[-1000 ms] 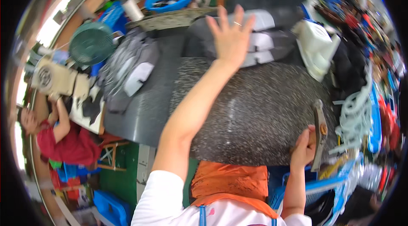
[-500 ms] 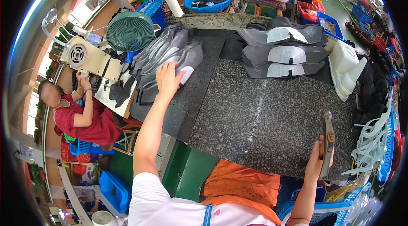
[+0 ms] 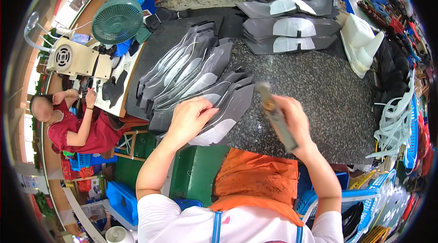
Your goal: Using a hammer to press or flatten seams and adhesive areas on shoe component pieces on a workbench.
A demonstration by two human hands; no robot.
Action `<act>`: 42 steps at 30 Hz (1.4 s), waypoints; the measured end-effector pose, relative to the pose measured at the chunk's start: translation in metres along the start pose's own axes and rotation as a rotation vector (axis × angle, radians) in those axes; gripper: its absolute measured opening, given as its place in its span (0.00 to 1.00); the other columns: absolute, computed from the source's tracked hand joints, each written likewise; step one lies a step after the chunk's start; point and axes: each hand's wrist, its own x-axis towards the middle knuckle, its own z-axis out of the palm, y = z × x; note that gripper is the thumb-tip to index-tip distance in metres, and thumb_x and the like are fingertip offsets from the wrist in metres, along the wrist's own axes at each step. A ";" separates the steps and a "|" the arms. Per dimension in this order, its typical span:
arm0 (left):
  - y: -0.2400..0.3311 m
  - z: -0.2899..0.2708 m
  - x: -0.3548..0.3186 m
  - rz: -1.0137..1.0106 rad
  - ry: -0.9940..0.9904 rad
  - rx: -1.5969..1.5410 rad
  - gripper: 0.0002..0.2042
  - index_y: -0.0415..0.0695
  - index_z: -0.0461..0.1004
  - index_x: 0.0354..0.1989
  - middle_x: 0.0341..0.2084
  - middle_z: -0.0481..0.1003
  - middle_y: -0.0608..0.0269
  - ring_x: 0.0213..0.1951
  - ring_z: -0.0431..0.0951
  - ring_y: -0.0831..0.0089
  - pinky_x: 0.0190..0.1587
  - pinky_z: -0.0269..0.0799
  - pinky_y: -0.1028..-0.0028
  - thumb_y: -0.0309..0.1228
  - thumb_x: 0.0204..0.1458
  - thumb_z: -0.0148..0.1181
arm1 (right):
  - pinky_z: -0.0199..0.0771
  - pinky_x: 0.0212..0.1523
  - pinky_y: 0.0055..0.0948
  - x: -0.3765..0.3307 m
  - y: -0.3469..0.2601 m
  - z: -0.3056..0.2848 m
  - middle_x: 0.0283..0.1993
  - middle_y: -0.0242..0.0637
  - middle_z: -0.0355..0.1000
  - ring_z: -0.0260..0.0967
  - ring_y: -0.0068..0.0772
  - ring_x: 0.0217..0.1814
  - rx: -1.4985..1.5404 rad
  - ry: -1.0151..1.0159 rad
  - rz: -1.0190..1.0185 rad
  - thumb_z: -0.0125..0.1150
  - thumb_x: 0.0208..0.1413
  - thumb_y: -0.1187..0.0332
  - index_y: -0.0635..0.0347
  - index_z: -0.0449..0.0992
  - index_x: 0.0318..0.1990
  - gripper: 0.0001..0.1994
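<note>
Dark grey flat pieces with pale patches, perhaps shoe uppers, lie overlapped in a slanting row point(image 3: 187, 62) on the left of the stone worktop. My left hand point(image 3: 189, 117) is closed at the nearest of them, a grey piece point(image 3: 228, 115), its fingers curled on the upper side; the grip underneath is hidden. In my right hand point(image 3: 294, 119) is a hammer point(image 3: 279, 122), held just right of that piece with its head pointing away from me. Its head and handle show, while part of my grip is hidden behind it.
Three stacks of similar grey pieces point(image 3: 296, 28) lie along the far side. A white plastic container point(image 3: 360, 44) stands at the far right, near looped white strips point(image 3: 394, 133). Leftward are a green fan point(image 3: 117, 21), a sewing machine point(image 3: 75, 58) and a person in red point(image 3: 82, 126).
My left hand has drawn several grey pieces toward me, spreading the row nearer. My right hand has brought the hammer leftward from the right edge to beside them. The view has shifted.
</note>
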 end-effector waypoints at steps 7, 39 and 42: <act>-0.003 0.007 -0.008 0.026 0.042 -0.137 0.07 0.36 0.76 0.28 0.25 0.70 0.60 0.26 0.71 0.67 0.30 0.65 0.70 0.27 0.49 0.66 | 0.71 0.47 0.42 0.045 0.014 0.049 0.39 0.44 0.72 0.72 0.50 0.47 -0.060 -0.157 -0.110 0.62 0.56 0.67 0.62 0.68 0.42 0.12; 0.028 0.063 0.013 0.261 -0.550 -0.324 0.24 0.41 0.78 0.40 0.31 0.78 0.49 0.38 0.78 0.51 0.42 0.71 0.58 0.53 0.57 0.55 | 0.68 0.38 0.24 -0.096 0.013 -0.067 0.30 0.31 0.67 0.64 0.22 0.32 0.028 0.164 0.630 0.63 0.55 0.77 0.65 0.68 0.42 0.11; 0.038 0.058 0.016 0.182 -0.665 -0.217 0.19 0.40 0.78 0.38 0.29 0.79 0.51 0.35 0.79 0.52 0.38 0.72 0.59 0.47 0.58 0.57 | 0.67 0.40 0.23 -0.103 0.021 -0.072 0.33 0.31 0.66 0.64 0.22 0.34 0.062 0.153 0.704 0.60 0.58 0.77 0.64 0.68 0.42 0.08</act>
